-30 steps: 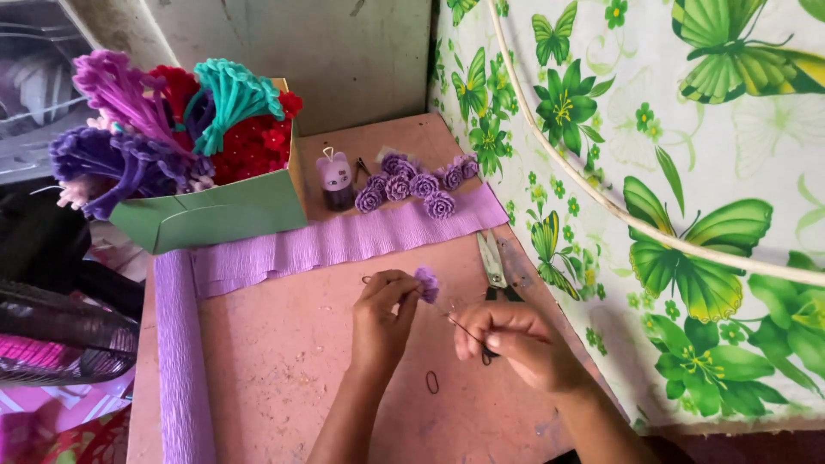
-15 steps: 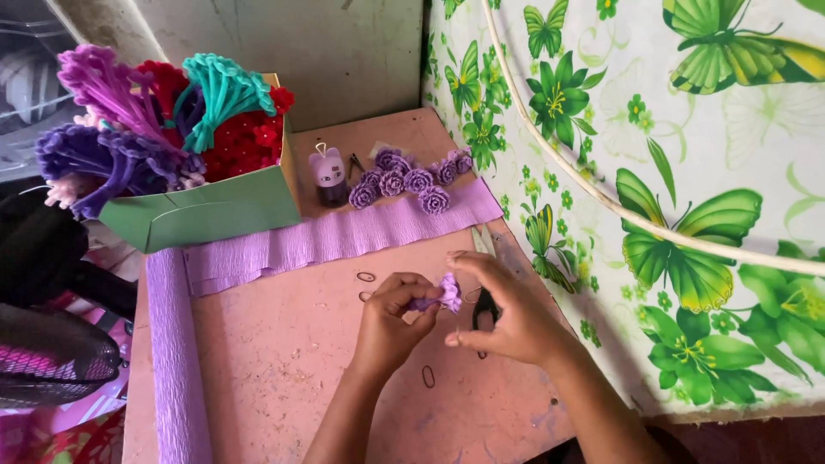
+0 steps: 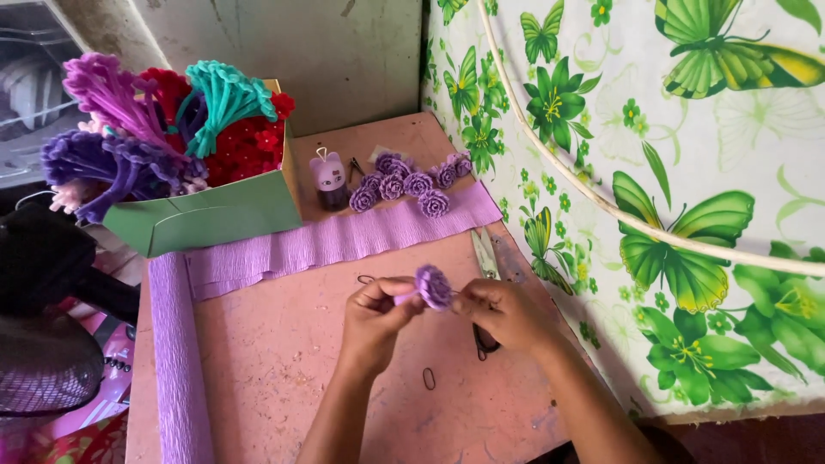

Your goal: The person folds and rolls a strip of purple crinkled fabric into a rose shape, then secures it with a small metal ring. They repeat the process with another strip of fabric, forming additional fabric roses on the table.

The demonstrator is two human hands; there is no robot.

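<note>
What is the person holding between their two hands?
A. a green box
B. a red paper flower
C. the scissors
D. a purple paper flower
D: a small purple paper flower sits pinched between the left hand and the right hand, while the scissors lie on the pink table.

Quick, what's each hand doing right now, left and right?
Left hand: closed, pinching the stem of the purple paper flower.
Right hand: closed, fingers touching the same flower's head.
</note>
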